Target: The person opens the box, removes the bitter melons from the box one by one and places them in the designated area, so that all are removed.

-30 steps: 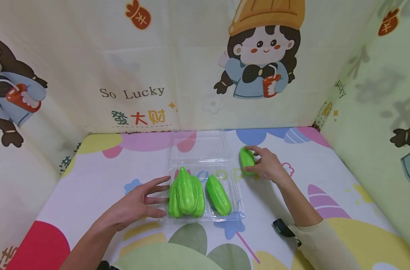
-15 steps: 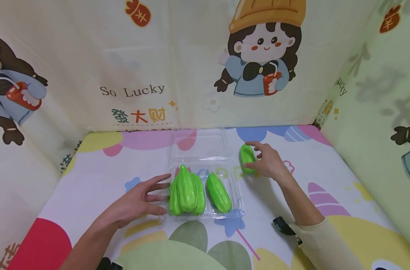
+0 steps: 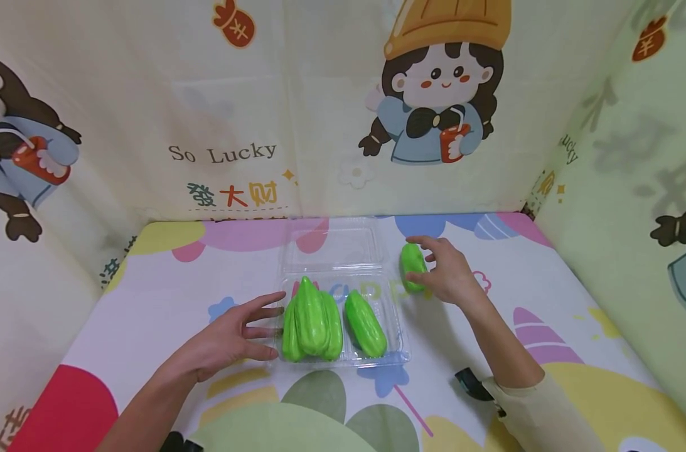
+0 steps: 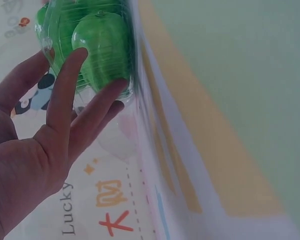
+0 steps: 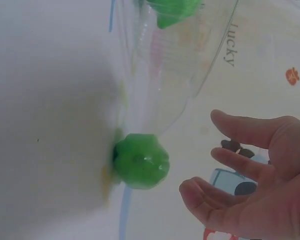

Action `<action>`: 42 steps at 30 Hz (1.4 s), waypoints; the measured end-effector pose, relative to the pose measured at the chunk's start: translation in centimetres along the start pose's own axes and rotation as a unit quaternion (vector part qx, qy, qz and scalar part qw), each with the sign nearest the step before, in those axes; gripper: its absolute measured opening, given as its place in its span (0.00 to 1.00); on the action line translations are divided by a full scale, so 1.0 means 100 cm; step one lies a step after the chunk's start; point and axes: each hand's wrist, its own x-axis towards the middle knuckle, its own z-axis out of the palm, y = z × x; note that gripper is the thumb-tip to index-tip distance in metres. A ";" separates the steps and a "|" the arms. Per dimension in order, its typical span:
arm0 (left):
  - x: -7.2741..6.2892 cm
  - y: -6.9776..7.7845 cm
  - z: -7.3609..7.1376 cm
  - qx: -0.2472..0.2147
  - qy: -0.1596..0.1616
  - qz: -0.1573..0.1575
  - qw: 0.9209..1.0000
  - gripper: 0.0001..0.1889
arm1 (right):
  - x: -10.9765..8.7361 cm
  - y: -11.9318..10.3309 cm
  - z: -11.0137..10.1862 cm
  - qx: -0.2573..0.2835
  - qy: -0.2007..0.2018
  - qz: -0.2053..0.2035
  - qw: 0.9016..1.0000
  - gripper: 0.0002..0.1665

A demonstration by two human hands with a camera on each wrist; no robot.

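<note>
Several glossy green ribbed gourds, oblong with a pointed end, are in the head view. A heap of them fills the left compartment of a clear plastic clamshell box, and a single gourd lies in the right compartment. My left hand is at the box's left wall with its fingers spread; in the left wrist view, fingertips reach the plastic. Another gourd lies on the table to the right of the box. Over it is my right hand, thumb and fingers parted; the right wrist view shows them apart from that gourd.
The box's clear lid lies open toward the back wall. A patterned cloth covers the table, and printed curtains stand at the back and both sides. A dark wrist device is on my right forearm.
My right hand has loosened its fingers from the loose gourd, which has turned on the cloth. The left hand and the box's gourds have hardly moved.
</note>
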 end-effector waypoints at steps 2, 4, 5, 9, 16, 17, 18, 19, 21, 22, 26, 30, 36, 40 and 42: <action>0.000 0.000 0.000 -0.001 0.000 0.001 1.000 0.52 | -0.002 -0.004 0.000 0.002 0.005 -0.007 1.000 0.42; 0.000 0.000 0.000 -0.001 -0.001 0.002 1.000 0.52 | -0.005 -0.007 0.000 0.005 0.008 -0.014 1.000 0.41; 0.000 0.000 0.000 -0.001 -0.001 0.002 1.000 0.52 | -0.006 -0.009 0.000 0.008 0.009 -0.017 1.000 0.41; 0.000 0.000 0.000 -0.002 -0.002 0.003 1.000 0.52 | -0.013 -0.017 0.000 0.013 0.013 -0.033 0.999 0.40; 0.000 0.000 0.001 -0.003 -0.003 0.006 1.000 0.52 | -0.022 -0.029 0.001 0.029 0.006 -0.054 0.998 0.39; 0.000 0.000 0.001 -0.002 -0.004 0.008 1.000 0.52 | -0.023 -0.030 0.002 0.031 0.004 -0.056 0.998 0.39; 0.000 0.000 0.001 -0.002 -0.004 0.007 1.000 0.52 | -0.024 -0.031 0.002 0.033 0.003 -0.059 0.998 0.39; 0.000 0.000 0.001 -0.001 -0.003 0.007 1.000 0.52 | -0.025 -0.033 0.002 0.035 0.001 -0.061 0.998 0.39; 0.000 0.000 0.001 0.002 -0.002 0.006 1.000 0.52 | -0.028 -0.035 0.003 0.039 -0.003 -0.068 0.997 0.39; 0.000 0.000 0.001 0.003 -0.002 0.006 1.000 0.52 | -0.029 -0.036 0.003 0.043 -0.006 -0.071 0.997 0.39; 0.000 -0.001 0.001 0.003 -0.001 0.006 1.000 0.52 | -0.031 -0.040 0.006 0.053 -0.013 -0.080 0.995 0.38; 0.000 -0.002 0.000 0.000 -0.002 0.007 1.000 0.52 | -0.032 -0.042 0.011 0.066 -0.024 -0.084 0.994 0.38; 0.000 -0.001 0.000 -0.003 -0.003 0.006 1.000 0.52 | -0.034 -0.045 0.015 0.085 -0.042 -0.085 0.992 0.39; 0.000 0.000 0.000 -0.009 -0.008 0.009 1.000 0.52 | -0.037 -0.048 0.019 0.090 -0.061 -0.096 0.989 0.39; 0.000 0.000 0.000 -0.012 -0.010 0.010 1.000 0.52 | -0.038 -0.049 0.021 0.095 -0.071 -0.104 0.987 0.40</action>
